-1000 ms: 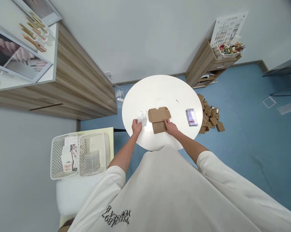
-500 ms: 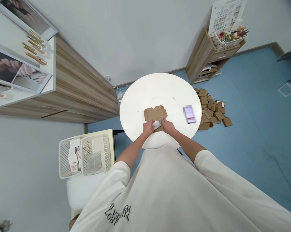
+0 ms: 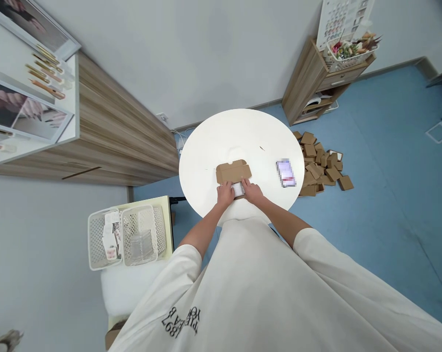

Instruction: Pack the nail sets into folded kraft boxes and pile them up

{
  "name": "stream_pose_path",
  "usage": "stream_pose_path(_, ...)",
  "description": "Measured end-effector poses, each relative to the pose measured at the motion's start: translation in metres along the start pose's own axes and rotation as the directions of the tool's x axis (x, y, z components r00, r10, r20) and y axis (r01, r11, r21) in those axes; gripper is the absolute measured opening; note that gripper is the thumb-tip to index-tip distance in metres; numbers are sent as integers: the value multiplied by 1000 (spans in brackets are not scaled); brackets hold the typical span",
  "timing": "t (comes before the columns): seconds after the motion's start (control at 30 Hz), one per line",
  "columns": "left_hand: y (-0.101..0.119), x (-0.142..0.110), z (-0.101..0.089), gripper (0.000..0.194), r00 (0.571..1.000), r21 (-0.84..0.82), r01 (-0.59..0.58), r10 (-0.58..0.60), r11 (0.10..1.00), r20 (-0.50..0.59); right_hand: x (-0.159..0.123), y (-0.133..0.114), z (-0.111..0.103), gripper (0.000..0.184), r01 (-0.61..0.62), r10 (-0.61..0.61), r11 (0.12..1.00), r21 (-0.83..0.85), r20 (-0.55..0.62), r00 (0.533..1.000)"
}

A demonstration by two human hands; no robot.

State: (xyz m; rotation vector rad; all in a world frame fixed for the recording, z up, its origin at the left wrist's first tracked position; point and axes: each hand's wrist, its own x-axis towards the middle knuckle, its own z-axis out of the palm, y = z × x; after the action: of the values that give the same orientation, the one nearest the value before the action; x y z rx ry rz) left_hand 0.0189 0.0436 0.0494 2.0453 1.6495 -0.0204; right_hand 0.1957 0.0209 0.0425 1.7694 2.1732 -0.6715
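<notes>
At the round white bench [image 3: 243, 128], your left hand [image 3: 225, 194] and right hand [image 3: 253, 191] flank a small white packet [image 3: 237, 189] lying over the near part of an opened brown cardboard box [image 3: 233, 172], its broad lid spread flat on the far side. Fingers of both hands rest at the packet's two ends; how firmly either grip closes on it you cannot tell from here, since your hands cover its edges and much of the box's near part. To the right on the same bench lies a pixelated purplish rectangular item [image 3: 286, 172], with a small dark sliver [image 3: 262, 148] farther back, both apart from your hands. On the second bench [image 3: 165, 204], at your left, one white perforated basket [image 3: 95, 244] holds cards and printed papers [image 3: 111, 239], while the basket beside it [image 3: 127, 215] carries a stack of clear plastic pieces [image 3: 141, 247]. A heap of brown boxes [image 3: 318, 164] covers the floor just beyond the round bench's right edge, below a wooden cabinet [image 3: 302, 80] bearing a flower-filled basket [image 3: 347, 62].
</notes>
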Motion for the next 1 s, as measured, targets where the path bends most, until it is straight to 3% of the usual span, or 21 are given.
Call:
stream_pose_path(0.13, -21, -9, 1, 32, 960, -130, 225, -243, 966, -141, -2, 1, -2, 97, 6, -6, 1000, -1, 9, 1000)
stream_pose_path(0.23, -41, -9, 3, 36, 906, -303, 357, -406, 884, -117, -4, 0, -5, 95, 20, -21, 999, -28, -9, 1000)
stream_pose_path(0.43, -60, 5, 1, 38, 888, -553, 398, -459, 732, 31, -10, 5, -5, 75, 51, -49, 998, 33, -76, 996)
stream_pose_path(0.53, -60, 10, -2, 41, 879, -646, 402, -470, 650, 74, -7, 11, -3, 66, -30, 83, 968, 248, -204, 975)
stream_pose_path(0.6, -60, 13, -6, 45, 871, -712, 396, -483, 579, 92, 0, 15, -5, 67, -102, 250, 870, 482, -253, 935)
stream_pose_path(0.67, -58, 16, -9, 52, 863, -781, 382, -493, 494, 110, 10, 17, -10, 70, -144, 396, 694, 705, -207, 894)
stream_pose_path(0.77, -55, 21, -15, 60, 865, -858, 345, -483, 379, 135, 24, 17, -21, 71, -159, 465, 451, 878, -79, 882)
stream_pose_path(0.87, -51, 23, -19, 62, 881, -889, 311, -452, 336, 137, 29, 15, -29, 69, -125, 435, 352, 928, -44, 899)
stream_pose_path(1.0, -47, 22, -23, 56, 886, -891, 310, -440, 331, 145, 26, 11, -31, 67, -99, 416, 305, 947, -38, 909)
